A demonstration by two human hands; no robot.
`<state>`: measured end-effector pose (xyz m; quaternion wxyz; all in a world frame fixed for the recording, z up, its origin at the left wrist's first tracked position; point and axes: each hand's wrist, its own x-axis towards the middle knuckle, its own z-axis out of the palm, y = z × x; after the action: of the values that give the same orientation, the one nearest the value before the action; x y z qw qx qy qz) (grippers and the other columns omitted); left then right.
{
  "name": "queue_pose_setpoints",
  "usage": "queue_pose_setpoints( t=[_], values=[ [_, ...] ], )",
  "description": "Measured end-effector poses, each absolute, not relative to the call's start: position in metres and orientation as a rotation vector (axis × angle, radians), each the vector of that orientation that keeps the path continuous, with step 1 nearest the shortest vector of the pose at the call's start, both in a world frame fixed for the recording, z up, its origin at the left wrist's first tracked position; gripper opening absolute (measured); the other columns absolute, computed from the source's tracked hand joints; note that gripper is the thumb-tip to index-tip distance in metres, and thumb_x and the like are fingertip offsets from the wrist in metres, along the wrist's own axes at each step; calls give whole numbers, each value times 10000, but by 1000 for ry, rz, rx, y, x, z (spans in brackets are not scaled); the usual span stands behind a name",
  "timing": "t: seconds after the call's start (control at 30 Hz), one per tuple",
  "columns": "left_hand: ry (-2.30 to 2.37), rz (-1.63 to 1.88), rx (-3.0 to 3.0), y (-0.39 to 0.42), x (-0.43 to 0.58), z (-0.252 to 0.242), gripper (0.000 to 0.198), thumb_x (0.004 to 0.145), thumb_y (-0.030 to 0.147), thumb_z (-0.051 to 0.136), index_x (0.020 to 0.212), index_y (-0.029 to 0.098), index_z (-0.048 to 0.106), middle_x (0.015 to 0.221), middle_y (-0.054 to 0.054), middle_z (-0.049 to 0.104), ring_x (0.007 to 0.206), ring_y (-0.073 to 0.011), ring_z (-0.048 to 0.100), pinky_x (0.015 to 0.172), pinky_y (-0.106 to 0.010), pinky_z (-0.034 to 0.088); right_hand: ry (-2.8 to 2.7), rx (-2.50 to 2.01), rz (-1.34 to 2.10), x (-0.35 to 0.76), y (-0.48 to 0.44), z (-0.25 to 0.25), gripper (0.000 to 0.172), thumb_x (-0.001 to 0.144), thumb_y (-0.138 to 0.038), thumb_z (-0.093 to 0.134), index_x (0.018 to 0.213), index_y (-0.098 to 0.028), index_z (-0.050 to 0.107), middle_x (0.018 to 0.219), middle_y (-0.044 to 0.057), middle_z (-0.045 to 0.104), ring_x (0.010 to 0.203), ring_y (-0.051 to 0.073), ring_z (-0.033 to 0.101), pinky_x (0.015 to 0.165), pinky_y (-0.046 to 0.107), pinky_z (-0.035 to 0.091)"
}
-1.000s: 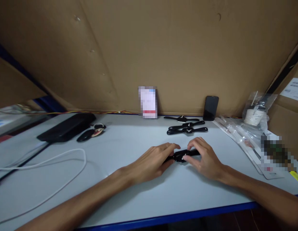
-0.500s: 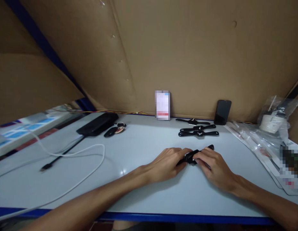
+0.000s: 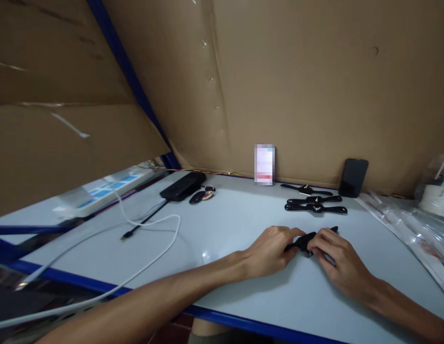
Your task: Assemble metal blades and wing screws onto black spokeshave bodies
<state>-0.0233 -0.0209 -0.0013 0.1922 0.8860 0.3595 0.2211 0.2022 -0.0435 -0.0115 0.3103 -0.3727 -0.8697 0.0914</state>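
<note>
A black smartwatch (image 3: 305,242) is held between my two hands, just above or on the light table; I cannot tell which. My left hand (image 3: 270,252) has its fingers closed on the strap at the left. My right hand (image 3: 338,260) pinches the watch near its case, and one strap end sticks out behind the fingers. Part of the case is covered by the fingers. Beyond my hands lie more black smartwatches, one at the front (image 3: 317,208), one close behind it (image 3: 315,199), and one farther back (image 3: 307,190).
A lit phone (image 3: 265,165) and a dark phone (image 3: 352,177) lean against the cardboard wall (image 3: 297,86). To the left are a black power bank (image 3: 183,186), a key fob (image 3: 197,197), a white cable (image 3: 157,255) and a power strip (image 3: 109,192). Plastic bags (image 3: 411,229) lie right.
The camera view has turned to the left, so everything appears farther right. Both hands keep hold of the smartwatch, which is tilted a little differently.
</note>
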Motion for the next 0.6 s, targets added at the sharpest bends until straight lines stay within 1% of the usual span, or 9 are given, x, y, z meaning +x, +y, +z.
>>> queue_pose_setpoints(
  t=[0.07,0.13,0.2,0.3,0.37,0.43,0.5,0.57,0.6],
  values=[
    [1017,655,2466,-22,-23,-1,408,876,98,578,1267,157,676,879,-44,754,727,-189,681,706,-302,538,-2288,-939,229,201,-45,-10,154,972,-142,503,907,-224,617,909,60,650,821,215,647,713,356,545],
    [1003,674,2448,-23,-21,-2,396,888,121,579,1266,164,686,837,-31,743,708,-181,669,700,-292,529,-2263,-952,211,200,-46,-12,95,966,-167,539,911,-226,590,887,52,643,770,209,640,672,347,548],
    [1008,678,2422,-25,-18,-2,434,881,132,586,1305,163,676,795,-19,732,681,-173,654,688,-285,516,-2247,-980,184,202,-45,-17,97,988,-176,522,931,-233,576,866,42,642,729,204,640,639,343,548],
    [1079,676,2374,-23,-16,-1,483,864,136,593,1340,166,673,712,0,703,616,-155,615,642,-271,479,-2263,-941,96,208,-38,-30,184,1020,-169,462,999,-242,629,946,64,684,810,221,691,688,360,588],
    [1124,668,2354,-21,-17,-1,475,859,134,597,1323,171,691,702,-1,699,605,-151,604,627,-272,458,-2287,-871,-15,213,-33,-37,243,1013,-157,458,1082,-252,670,1041,81,718,940,249,721,768,387,616],
    [1173,646,2343,-18,-18,-1,475,857,140,611,1323,171,694,714,-10,708,625,-157,615,642,-280,456,-2306,-802,-117,218,-29,-45,279,994,-165,478,1129,-261,703,1097,86,737,1031,273,725,840,418,628],
    [1212,603,2339,-16,-17,-1,487,860,155,629,1344,182,682,735,-12,721,658,-168,637,664,-284,465,-2319,-774,-190,224,-24,-54,323,976,-190,508,1206,-271,719,1146,87,742,1082,292,721,879,444,634],
    [1223,552,2344,-14,-16,-1,490,877,182,645,1365,213,669,772,-6,739,705,-178,662,684,-282,479,-2307,-753,-244,230,-17,-67,393,959,-211,542,1308,-295,701,1244,79,731,1131,310,712,929,471,626],
    [1236,545,2341,-13,-15,-2,481,885,196,653,1365,225,669,791,-4,745,733,-181,674,701,-282,490,-2311,-695,-273,232,-13,-75,450,947,-219,567,1373,-321,671,1288,65,726,1147,315,711,930,471,628]
  ],
)
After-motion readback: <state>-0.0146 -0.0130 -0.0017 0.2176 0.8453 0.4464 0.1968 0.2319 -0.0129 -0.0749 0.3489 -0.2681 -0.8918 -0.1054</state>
